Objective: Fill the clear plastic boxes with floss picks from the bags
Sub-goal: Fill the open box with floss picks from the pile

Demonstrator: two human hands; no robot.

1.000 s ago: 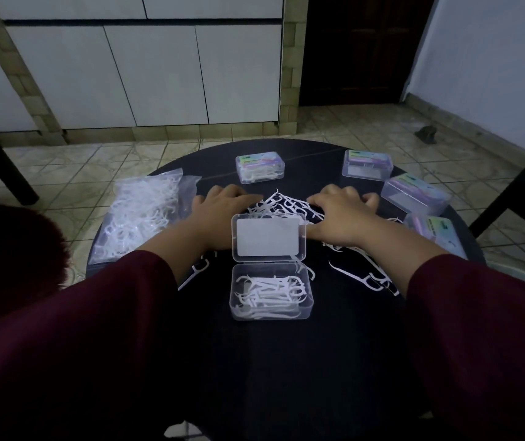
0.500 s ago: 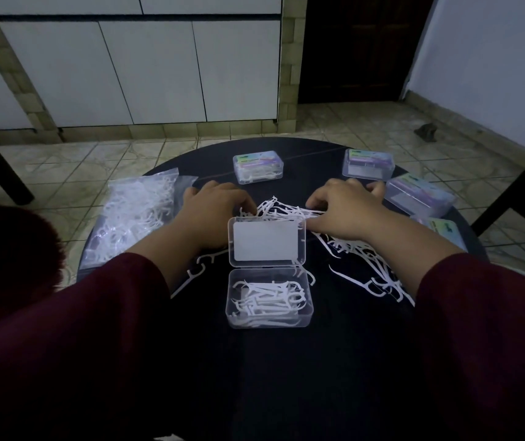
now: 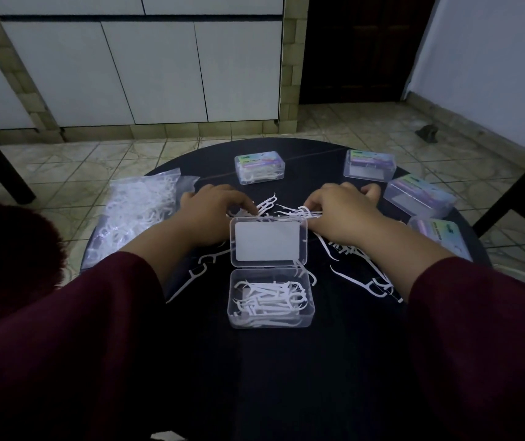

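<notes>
Left hand and right hand reach forward, palms down, fingers curled.

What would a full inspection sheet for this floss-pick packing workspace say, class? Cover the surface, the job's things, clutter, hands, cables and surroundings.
Surface: round black table, dimly lit.
Job's things: open clear box near the person, partly filled with picks, its lid standing up; loose floss picks heaped behind the lid and scattered right; bag of picks at the left edge; four closed labelled boxes along the far and right rim.
Clutter: stray picks beside the open box.
Hands: left hand and right hand both on the heap, fingers curled into it.
Cables: nothing seen.
Surroundings: tiled floor, white cabinets, dark doorway.
</notes>
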